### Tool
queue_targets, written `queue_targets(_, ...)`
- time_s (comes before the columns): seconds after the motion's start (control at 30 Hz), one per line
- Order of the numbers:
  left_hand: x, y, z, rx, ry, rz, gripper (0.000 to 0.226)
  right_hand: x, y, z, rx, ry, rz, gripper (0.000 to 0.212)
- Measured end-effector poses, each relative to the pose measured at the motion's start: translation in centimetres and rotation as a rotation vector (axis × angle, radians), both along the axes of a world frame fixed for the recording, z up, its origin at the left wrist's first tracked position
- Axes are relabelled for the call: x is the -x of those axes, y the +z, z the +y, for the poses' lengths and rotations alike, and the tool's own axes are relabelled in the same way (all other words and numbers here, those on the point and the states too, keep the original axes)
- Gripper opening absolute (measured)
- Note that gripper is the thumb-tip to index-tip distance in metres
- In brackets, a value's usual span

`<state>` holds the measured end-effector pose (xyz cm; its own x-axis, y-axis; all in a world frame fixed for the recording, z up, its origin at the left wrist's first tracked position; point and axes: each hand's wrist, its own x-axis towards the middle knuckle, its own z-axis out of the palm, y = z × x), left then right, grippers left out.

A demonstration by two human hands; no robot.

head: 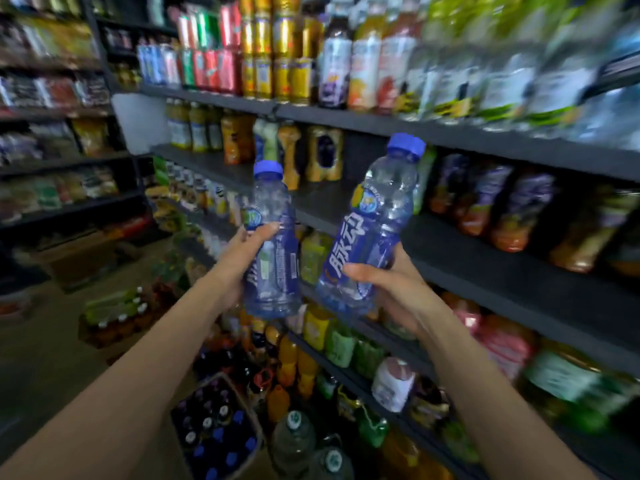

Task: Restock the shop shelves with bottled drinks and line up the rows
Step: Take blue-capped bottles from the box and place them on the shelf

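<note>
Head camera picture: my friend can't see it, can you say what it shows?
Two hands each hold a blue-capped drink bottle up before dark shop shelves: the left hand grips one bottle, the right hand a tilted bottle. Colourful drinks fill the shelves.

The shop is dimly lit, with the floor (52, 358) and the lower left in deep shadow. Motion blur smears the upper-right bottles (502, 74) and the far-left shelves (52, 98), while the two blue-capped bottles (372, 230) at centre stay fairly sharp. Wide-angle distortion bends the shelf edges (450, 133) toward the corners.
</note>
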<state>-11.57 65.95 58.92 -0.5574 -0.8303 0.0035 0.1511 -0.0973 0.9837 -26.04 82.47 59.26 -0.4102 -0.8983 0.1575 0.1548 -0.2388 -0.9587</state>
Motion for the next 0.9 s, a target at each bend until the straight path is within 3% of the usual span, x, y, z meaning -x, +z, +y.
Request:
queue_targets(0.1, 4.8, 2.0, 6.5, 0.104, -0.058, 0.030, 0.014, 3.1, 2.3, 6.3, 0.083, -0.148, 0.030, 0.071)
queue_targets(0.23, 11.3, 3.4, 16.2, 0.176, -0.185, 0.115, 0.032, 9.3, 3.6, 18.6, 0.068, -0.341, 0.136, 0.083)
queue_targets(0.37, 18.4, 3.1, 27.3, 0.206, -0.294, 0.186, 0.040, 15.0, 4.5, 32.1, -0.035, -0.484, 0.280, 0.077)
queue_targets(0.5, 24.1, 2.9, 36.1, 0.356, -0.459, 0.175, 0.059, 18.4, 4.1, 41.5, -0.111, -0.718, 0.367, 0.078)
queue_targets(0.77, 32.2, 2.5, 46.0, 0.542, -0.668, 0.164, 0.058, 23.8, 1.1, 54.7, -0.419, -1.303, 0.499, 0.075)
queue_targets(0.9, 34.3, 2.5, 48.2, 0.585, -0.688, 0.160, 0.060, 27.8, -0.3, 58.2, -0.541, -1.401, 0.443, 0.081)
